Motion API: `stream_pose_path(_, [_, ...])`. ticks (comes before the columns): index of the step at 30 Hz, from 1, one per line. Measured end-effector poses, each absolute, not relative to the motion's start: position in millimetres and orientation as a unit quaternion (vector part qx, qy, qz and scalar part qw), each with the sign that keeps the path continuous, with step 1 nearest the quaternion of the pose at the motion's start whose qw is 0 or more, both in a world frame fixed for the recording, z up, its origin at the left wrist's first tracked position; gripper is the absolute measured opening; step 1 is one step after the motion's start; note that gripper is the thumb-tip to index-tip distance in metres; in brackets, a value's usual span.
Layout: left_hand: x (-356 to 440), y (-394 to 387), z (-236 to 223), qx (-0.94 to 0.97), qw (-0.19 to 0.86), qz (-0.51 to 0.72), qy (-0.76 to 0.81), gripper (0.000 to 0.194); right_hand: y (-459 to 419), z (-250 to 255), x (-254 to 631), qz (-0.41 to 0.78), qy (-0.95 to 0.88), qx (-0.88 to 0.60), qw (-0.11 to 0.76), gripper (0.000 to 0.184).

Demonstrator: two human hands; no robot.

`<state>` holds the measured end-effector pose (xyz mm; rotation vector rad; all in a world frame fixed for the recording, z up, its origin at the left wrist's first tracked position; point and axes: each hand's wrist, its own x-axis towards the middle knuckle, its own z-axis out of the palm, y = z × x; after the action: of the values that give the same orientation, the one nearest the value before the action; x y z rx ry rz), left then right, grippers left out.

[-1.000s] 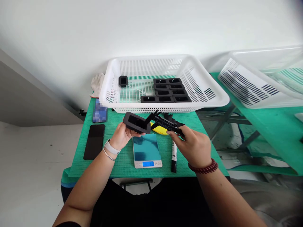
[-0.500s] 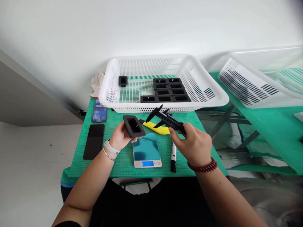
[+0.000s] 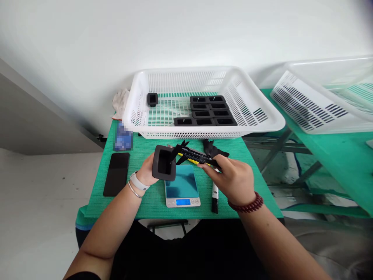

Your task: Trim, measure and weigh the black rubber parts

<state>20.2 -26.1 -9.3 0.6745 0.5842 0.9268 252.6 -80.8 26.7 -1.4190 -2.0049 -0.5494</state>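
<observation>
My left hand (image 3: pixel 146 171) holds a black rectangular flanged part (image 3: pixel 155 165), its hollow opening tilted toward me; most of the fingers are hidden behind it. My right hand (image 3: pixel 234 177) is closed around a black vernier caliper (image 3: pixel 196 154). The caliper's jaws point left and overlap the right rim of the part; whether they touch it I cannot tell. Below them lies a digital scale (image 3: pixel 182 186) with a lit blue display. Partly covered by the caliper is a yellow utility knife (image 3: pixel 189 160). A black and white marker (image 3: pixel 215 194) lies below my right hand.
Behind my hands stands a white perforated basket (image 3: pixel 204 133) with several similar black parts (image 3: pixel 224 121) and a smaller one (image 3: pixel 152 99). On the left are a phone (image 3: pixel 116 174), a blurred blue packet (image 3: pixel 123 138) and a glove (image 3: pixel 120 103). Another basket (image 3: pixel 303 107) is at right.
My right hand has brought the caliper left and down to the part's rim. My left hand has turned the part more upright, its opening now facing me more.
</observation>
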Motion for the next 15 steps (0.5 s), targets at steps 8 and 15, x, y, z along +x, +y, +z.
stream_pose_path(8, [23.8, -28.7, 0.2, 0.342, 0.784, 0.432, 0.286, 0.040, -81.9, 30.5, 249.9, -0.239, -0.726, -0.565, 0.312, 0.047])
stream_pose_path(15, [30.5, -31.7, -10.1, 0.479, 0.703, 0.449, 0.274, 0.060, -80.0, 35.1, 247.5, -0.206, -0.688, -0.620, 0.316, 0.032])
